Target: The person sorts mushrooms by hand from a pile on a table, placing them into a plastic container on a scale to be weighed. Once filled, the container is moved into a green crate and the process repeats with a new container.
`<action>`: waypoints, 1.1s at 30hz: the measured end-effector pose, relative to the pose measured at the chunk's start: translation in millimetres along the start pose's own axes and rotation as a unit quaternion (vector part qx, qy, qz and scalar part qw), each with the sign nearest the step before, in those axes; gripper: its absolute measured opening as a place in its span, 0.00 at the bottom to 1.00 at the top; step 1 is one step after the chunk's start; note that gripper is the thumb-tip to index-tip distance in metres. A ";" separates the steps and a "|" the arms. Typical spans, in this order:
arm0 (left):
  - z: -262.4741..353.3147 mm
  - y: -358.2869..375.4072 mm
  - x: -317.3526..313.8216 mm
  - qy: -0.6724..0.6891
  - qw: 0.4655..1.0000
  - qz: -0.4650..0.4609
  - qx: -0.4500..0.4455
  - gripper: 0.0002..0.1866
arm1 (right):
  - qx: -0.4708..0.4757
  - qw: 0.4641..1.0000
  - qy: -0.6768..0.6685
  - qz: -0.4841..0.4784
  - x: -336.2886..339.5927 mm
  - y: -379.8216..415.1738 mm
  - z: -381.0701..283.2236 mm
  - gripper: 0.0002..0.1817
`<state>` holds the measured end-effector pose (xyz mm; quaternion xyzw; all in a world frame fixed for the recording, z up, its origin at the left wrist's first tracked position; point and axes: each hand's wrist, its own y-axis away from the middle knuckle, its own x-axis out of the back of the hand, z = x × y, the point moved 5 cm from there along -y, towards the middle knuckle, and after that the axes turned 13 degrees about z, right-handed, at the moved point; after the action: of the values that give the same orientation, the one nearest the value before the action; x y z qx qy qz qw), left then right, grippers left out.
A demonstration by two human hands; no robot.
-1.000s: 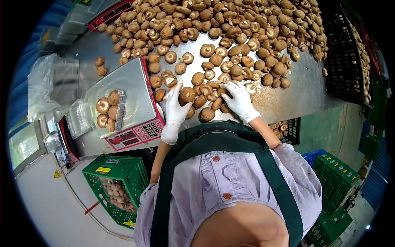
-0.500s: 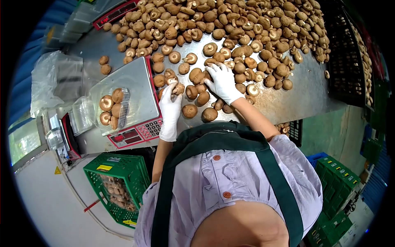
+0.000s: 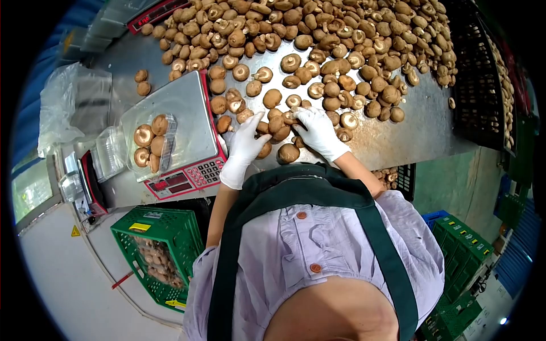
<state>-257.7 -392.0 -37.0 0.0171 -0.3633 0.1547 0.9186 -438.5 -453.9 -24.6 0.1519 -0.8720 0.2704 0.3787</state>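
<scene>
Both my hands wear white gloves and work low over shiitake mushrooms on the metal table. My left hand point(image 3: 244, 146) is open, thumb and fingers apart, beside a small cluster of brown mushrooms point(image 3: 278, 129). From the other side, my right hand point(image 3: 319, 133) pinches a mushroom point(image 3: 289, 117) at that cluster, fingertips partly hiding it. A single mushroom point(image 3: 288, 153) lies between my hands, close to the apron. Left of my left hand, a clear plastic tray point(image 3: 169, 146) with several mushrooms rests on a red-edged digital scale point(image 3: 193, 108).
A large mushroom heap point(image 3: 341, 34) covers the table's far side. At right stands a black crate point(image 3: 480, 79); a green crate point(image 3: 162, 256) sits low on the left. Plastic bags point(image 3: 71, 108) and another scale point(image 3: 156, 15) lie at the left.
My left hand has moved right and down, off the mushrooms beside the scale. My right hand has shifted nearer my body, from lying spread over mushrooms to pinching one.
</scene>
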 end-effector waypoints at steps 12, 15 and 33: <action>2.6 -3.0 28.8 0.565 0.768 0.024 0.302 0.15 | -0.089 0.990 0.037 0.101 46.6 -4.9 40.9 0.14; 16.5 4.9 40.0 0.672 0.673 0.021 0.308 0.16 | -0.078 0.991 0.032 0.103 45.1 -2.9 39.3 0.14; -2.3 35.4 13.4 0.518 0.781 -0.078 0.341 0.27 | -0.090 0.995 -0.034 0.027 23.7 -4.9 17.4 0.11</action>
<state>-257.5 -354.4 -32.5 0.2744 0.2463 0.1819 0.9116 -462.1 -469.5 -15.1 0.1027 -0.9092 0.1951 0.3532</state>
